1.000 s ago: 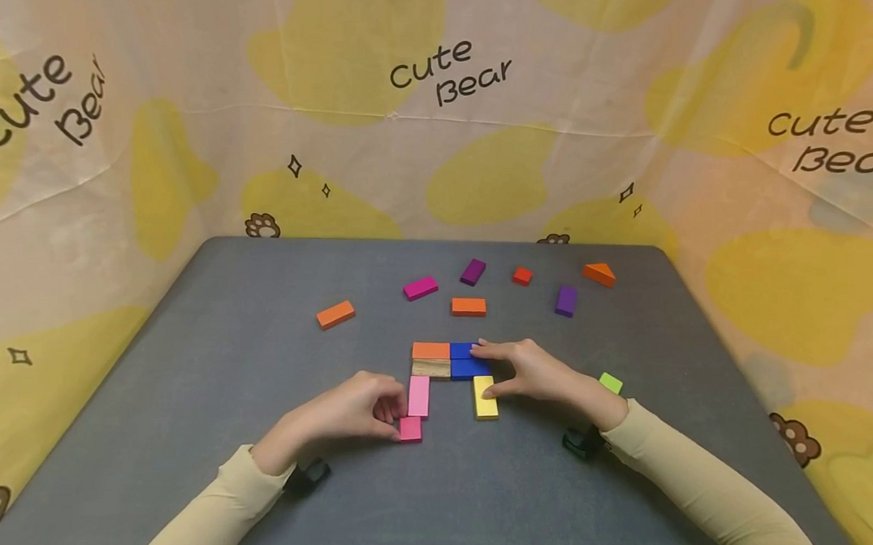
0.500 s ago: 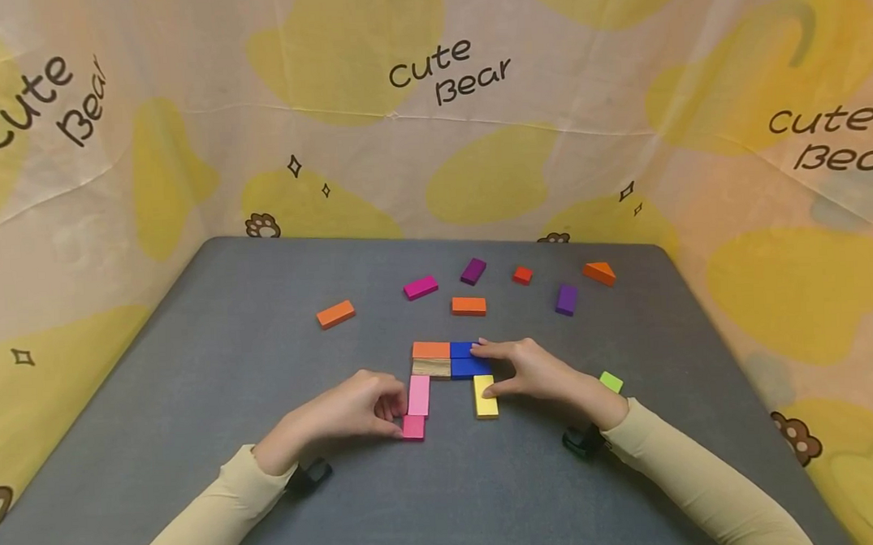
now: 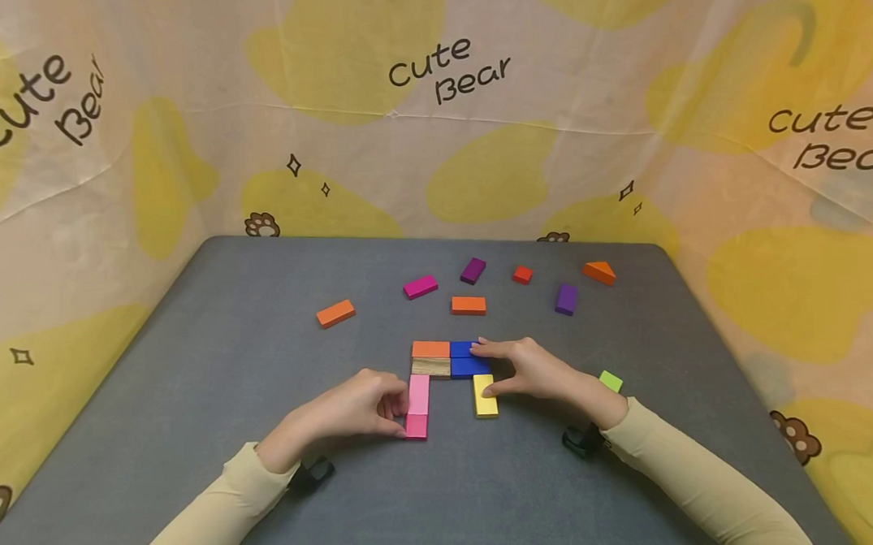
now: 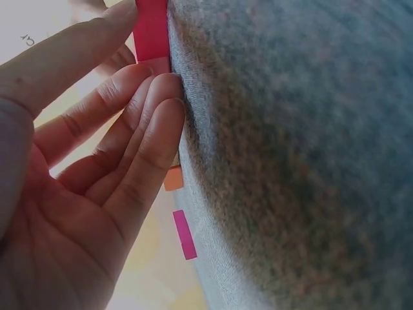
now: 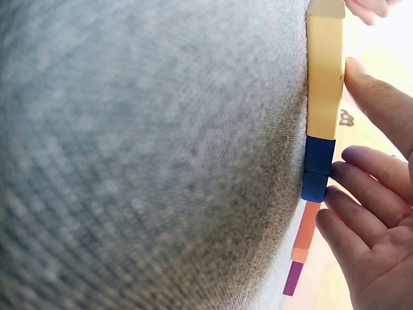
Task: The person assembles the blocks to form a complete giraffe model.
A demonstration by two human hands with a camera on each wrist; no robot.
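Note:
With its thumb, my left hand (image 3: pixel 354 406) presses the left side of a small dark pink block (image 3: pixel 417 427). Its other fingertips touch a lighter pink block (image 4: pixel 157 65). The two pink blocks lie end to end, running down from a bare-wood block (image 3: pixel 432 367) with an orange block (image 3: pixel 431 349) behind it. Two blue blocks (image 3: pixel 467 369) lie right of these. Below them is a yellow block (image 5: pixel 324 71), where my right thumb (image 5: pixel 368 93) rests. The other fingers of my right hand (image 3: pixel 539 370) reach the blue blocks, fairly straight.
Farther back on the grey table (image 3: pixel 261 280) lie two orange blocks (image 3: pixel 469 306), a magenta block (image 3: pixel 420 287), two purple blocks (image 3: pixel 565 299), a red block (image 3: pixel 522 275) and an orange triangle (image 3: pixel 599 273). A lime green block (image 3: pixel 611 381) sits beside my right wrist. Printed cloth (image 3: pixel 373 169) surrounds the table.
My left hand has slid the dark pink block slightly right and up, so it now lines up with the lighter pink one. My right hand stays in place.

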